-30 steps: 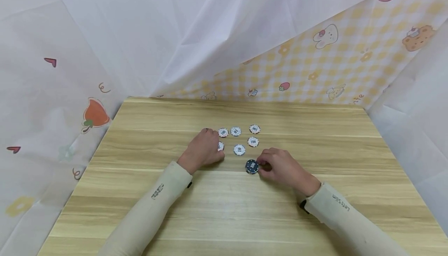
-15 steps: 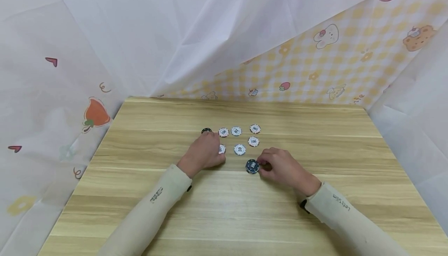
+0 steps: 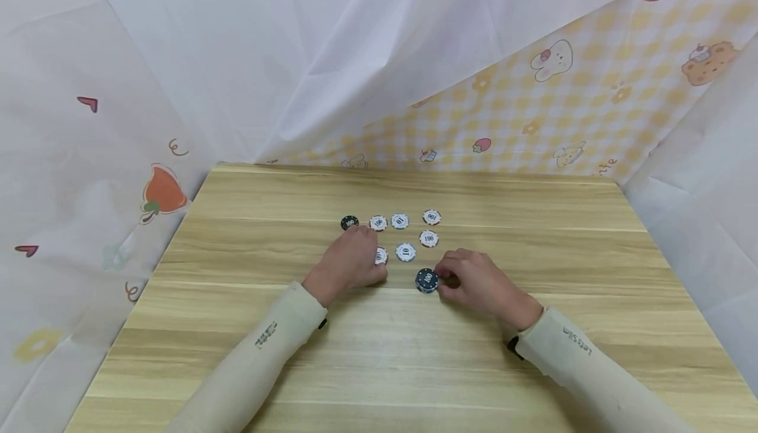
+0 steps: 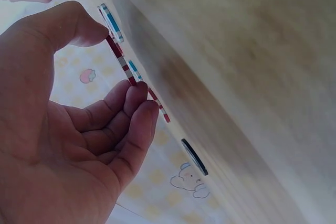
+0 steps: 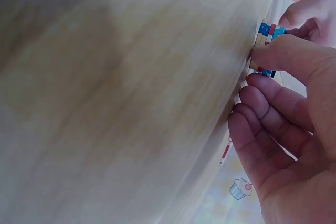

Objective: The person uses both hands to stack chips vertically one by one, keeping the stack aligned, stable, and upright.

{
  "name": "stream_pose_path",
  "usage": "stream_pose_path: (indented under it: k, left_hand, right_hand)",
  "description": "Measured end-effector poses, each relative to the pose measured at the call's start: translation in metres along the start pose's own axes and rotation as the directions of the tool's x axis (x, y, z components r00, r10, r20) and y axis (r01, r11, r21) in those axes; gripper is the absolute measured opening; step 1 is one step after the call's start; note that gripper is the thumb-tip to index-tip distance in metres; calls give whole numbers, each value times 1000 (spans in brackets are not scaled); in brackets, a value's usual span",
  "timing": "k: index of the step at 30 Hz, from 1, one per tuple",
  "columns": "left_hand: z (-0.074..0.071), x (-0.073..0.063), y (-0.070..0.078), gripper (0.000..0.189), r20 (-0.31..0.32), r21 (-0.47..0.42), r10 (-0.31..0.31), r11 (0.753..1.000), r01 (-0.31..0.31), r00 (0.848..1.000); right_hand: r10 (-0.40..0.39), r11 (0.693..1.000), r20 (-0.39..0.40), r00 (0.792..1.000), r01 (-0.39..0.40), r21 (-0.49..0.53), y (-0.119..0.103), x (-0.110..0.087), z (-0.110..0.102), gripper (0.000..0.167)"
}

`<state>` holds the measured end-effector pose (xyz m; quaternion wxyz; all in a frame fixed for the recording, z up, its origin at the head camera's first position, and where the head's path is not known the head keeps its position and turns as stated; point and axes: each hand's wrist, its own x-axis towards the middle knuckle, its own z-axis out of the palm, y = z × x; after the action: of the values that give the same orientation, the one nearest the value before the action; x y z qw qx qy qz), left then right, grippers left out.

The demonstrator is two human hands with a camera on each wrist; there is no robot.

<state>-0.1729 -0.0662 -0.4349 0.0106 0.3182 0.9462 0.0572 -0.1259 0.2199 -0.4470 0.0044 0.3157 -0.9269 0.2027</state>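
Between thumb and fingertips my left hand [image 3: 349, 258] pinches a white poker chip [image 3: 381, 256] with a red-striped edge. The left wrist view shows that chip [image 4: 123, 62] edge-on, low over the table. My right hand [image 3: 476, 281] grips the right side of a short stack of poker chips [image 3: 427, 280] topped by a black 100 chip. In the right wrist view the stack [image 5: 270, 35] shows blue, red and white edges, with the thumb and fingers around it. A white 10 chip [image 3: 405, 252] lies between the pinched chip and the other chips.
Behind the hands, a black chip [image 3: 350, 222], a white 100 chip [image 3: 378, 223] and a white 10 chip [image 3: 399, 221] lie in a row. Two more 100 chips, a farther one [image 3: 431, 216] and a nearer one [image 3: 429, 238], lie to the right. Cloth hangs behind the wooden table [image 3: 379, 360].
My left hand has shifted right and a little toward me, bringing the white chip along. The black chip at the far left has come into sight. My right hand stays at the stack.
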Motion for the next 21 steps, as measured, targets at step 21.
stream_pose_path:
  k: [21]
  left_hand:
    - [-2, 9, 26, 38, 35, -107, 106, 989, -102, 994]
  right_hand:
    - [15, 1000, 9, 1000, -15, 18, 0, 0, -1, 18]
